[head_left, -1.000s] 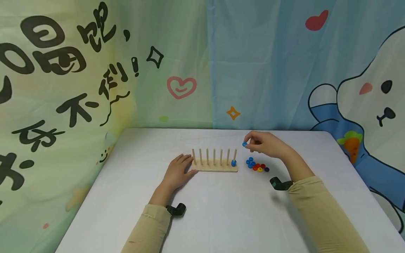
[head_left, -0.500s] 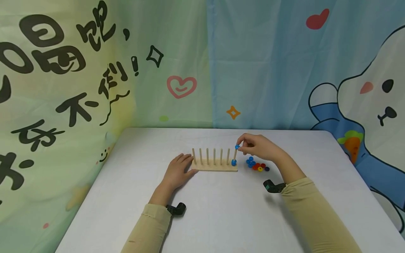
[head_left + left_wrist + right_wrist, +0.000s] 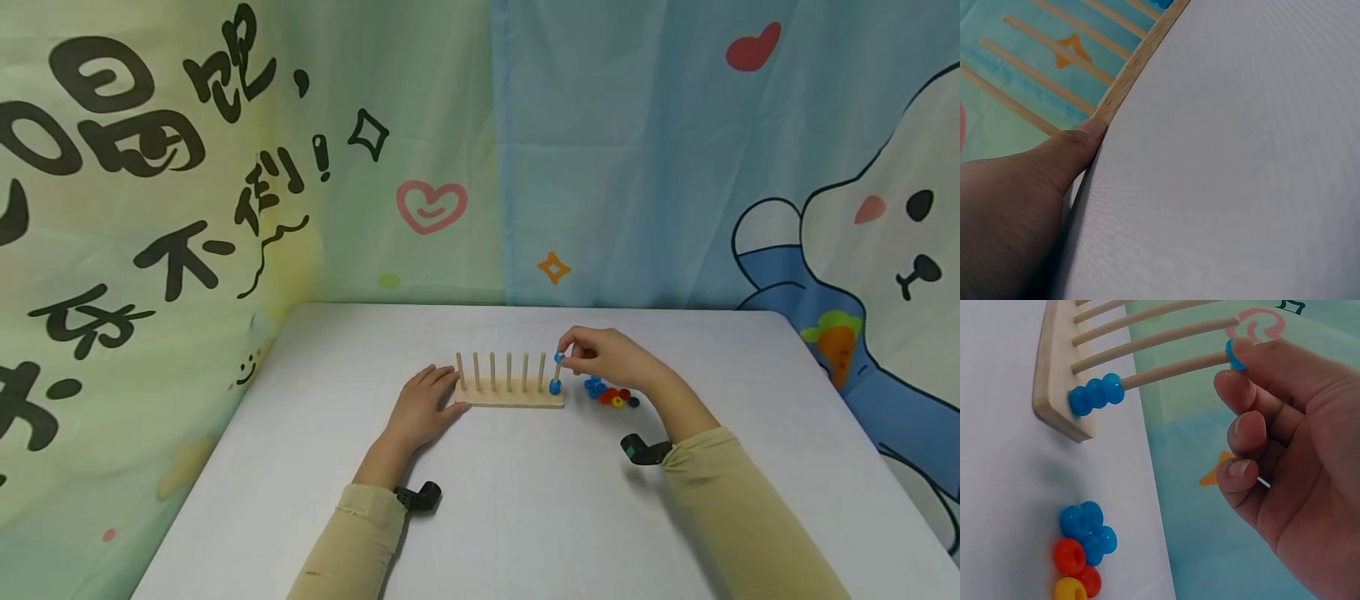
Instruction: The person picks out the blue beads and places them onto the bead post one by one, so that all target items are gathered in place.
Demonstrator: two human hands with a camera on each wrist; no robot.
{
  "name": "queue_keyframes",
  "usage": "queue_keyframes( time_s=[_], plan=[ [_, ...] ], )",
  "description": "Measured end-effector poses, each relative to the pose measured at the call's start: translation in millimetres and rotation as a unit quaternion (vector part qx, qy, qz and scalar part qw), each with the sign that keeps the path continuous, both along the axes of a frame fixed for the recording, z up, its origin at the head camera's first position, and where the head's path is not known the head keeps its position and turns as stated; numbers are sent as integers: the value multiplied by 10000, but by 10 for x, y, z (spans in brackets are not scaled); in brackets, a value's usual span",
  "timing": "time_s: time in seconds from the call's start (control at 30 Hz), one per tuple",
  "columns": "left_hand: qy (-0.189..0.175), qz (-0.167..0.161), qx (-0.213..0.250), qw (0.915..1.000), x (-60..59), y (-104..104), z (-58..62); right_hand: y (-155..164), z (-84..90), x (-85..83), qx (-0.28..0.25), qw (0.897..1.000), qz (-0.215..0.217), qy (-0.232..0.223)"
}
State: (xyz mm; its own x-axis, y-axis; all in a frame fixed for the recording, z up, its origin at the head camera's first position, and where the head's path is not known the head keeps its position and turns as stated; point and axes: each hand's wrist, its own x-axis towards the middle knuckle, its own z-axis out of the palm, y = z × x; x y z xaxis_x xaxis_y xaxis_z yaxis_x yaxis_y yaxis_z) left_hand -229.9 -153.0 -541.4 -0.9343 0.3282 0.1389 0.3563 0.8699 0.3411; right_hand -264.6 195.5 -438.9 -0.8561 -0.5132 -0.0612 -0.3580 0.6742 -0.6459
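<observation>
A wooden peg board (image 3: 510, 398) with a row of upright pegs stands on the table. Thumb in front and fingers at the back, my left hand (image 3: 420, 408) holds its left end; the left wrist view shows the thumb (image 3: 1088, 134) against the base's front edge. Between thumb and forefinger, my right hand (image 3: 611, 354) pinches a blue bead (image 3: 1233, 355) at the top of the rightmost peg (image 3: 1172, 369). Three blue beads (image 3: 1096, 394) are stacked at the bottom of that peg. The other pegs in the head view carry no beads.
Right of the board lies a cluster of loose beads: several blue ones (image 3: 1091, 528), red ones (image 3: 1070, 556), a yellow one (image 3: 618, 402) and a dark one (image 3: 633, 402). A printed curtain (image 3: 600, 167) hangs behind the white table (image 3: 510, 500).
My right hand has carried the blue bead left to the rightmost peg, then slightly down over its tip. My left hand has stayed at the board's left end.
</observation>
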Motion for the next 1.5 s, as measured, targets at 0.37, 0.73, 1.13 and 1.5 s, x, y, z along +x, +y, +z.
queue_keyframes(
  time_s=[0.37, 0.73, 1.13, 1.5],
  plan=[
    [-46, -6, -66, 10000, 0, 3, 17, -15, -151, 50, -32, 9998, 86, 159],
    [1, -33, -34, 10000, 11, 10, 29, -14, -309, 23, 17, 9999, 123, 27],
    [-20, -14, -40, 10000, 9, 12, 24, -27, -376, 9, 41, 9998, 154, -116],
    [-60, -8, -11, 10000, 1, 8, 10, -33, -401, 7, -17, 9992, 144, -363]
  ],
)
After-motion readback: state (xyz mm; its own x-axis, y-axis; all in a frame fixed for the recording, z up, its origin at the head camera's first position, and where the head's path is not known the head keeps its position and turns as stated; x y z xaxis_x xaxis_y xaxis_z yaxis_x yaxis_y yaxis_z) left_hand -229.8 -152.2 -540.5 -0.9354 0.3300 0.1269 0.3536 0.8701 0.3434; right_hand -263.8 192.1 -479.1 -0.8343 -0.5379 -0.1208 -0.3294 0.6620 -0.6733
